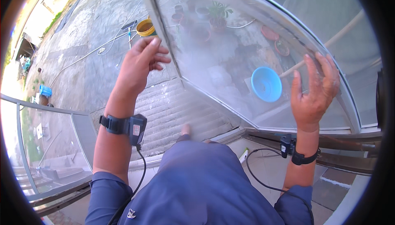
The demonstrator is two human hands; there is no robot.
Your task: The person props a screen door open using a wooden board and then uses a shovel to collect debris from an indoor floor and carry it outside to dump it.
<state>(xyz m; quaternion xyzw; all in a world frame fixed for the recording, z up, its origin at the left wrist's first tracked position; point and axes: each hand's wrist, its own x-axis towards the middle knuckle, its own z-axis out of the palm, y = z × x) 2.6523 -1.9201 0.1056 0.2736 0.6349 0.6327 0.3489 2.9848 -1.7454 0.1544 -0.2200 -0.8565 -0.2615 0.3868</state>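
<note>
A glazed door (pixel 201 60) with a pale metal frame stands swung outward in front of me, its pane hazy. My left hand (pixel 144 62) is raised beside the door's left frame edge. Its fingers are loosely bent and a little apart, and I see nothing in them. Toward the door's right side is my right hand (pixel 314 89), fingers stretched upward and spread over the pane beside the frame. Whether the right fingertips touch the glass, I cannot tell. Between the hands, a light blue basin (pixel 266 84) shows in the pane. Both wrists carry strapped black devices with cables.
Ridged steps (pixel 164 116) lie below, with a bare foot (pixel 186 129) on them. Out on the grey paved yard (pixel 98 27) are a yellow bucket (pixel 145 27), a hose and a blue container (pixel 45 90). Another glazed panel (pixel 53 142) stands at left. Potted plants (pixel 218 15) show in the pane.
</note>
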